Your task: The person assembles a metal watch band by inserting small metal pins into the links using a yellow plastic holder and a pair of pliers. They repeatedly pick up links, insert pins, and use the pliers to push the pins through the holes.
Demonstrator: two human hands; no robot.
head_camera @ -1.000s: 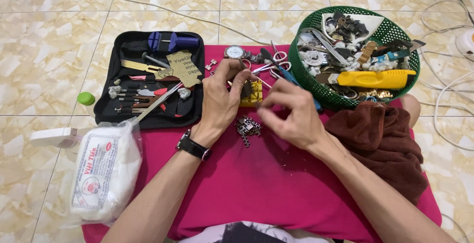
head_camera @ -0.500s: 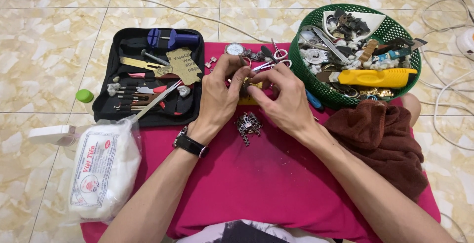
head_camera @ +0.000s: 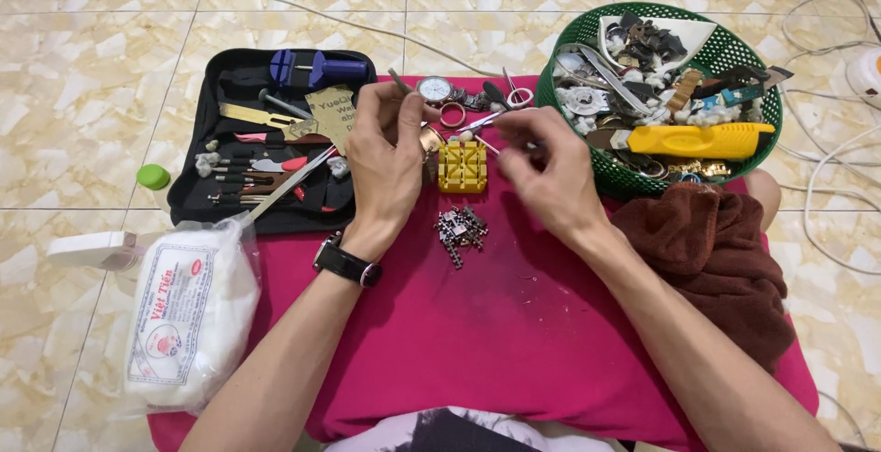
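Observation:
My left hand (head_camera: 385, 154) is curled around a small rose-gold watch part (head_camera: 431, 140) just left of a yellow slotted band holder (head_camera: 462, 167). My right hand (head_camera: 549, 169) hovers to the right of that holder, fingers pinched on something thin; what it is I cannot tell. A pile of loose metal band links (head_camera: 460, 229) lies on the magenta cloth (head_camera: 477, 323) just below the holder. A wristwatch (head_camera: 435, 90), a ring and small scissors (head_camera: 514, 96) lie beyond my hands.
A black open tool case (head_camera: 266, 140) with several small tools sits at the left. A green basket (head_camera: 734, 48) of watch parts and a yellow tool stands at the right, a brown cloth (head_camera: 716, 250) below it. A white plastic bag (head_camera: 188, 319) lies lower left on the tiled floor.
My hands were closed together over the yellow holder; now they have parted, the left to its left and the right to its right, leaving the holder exposed.

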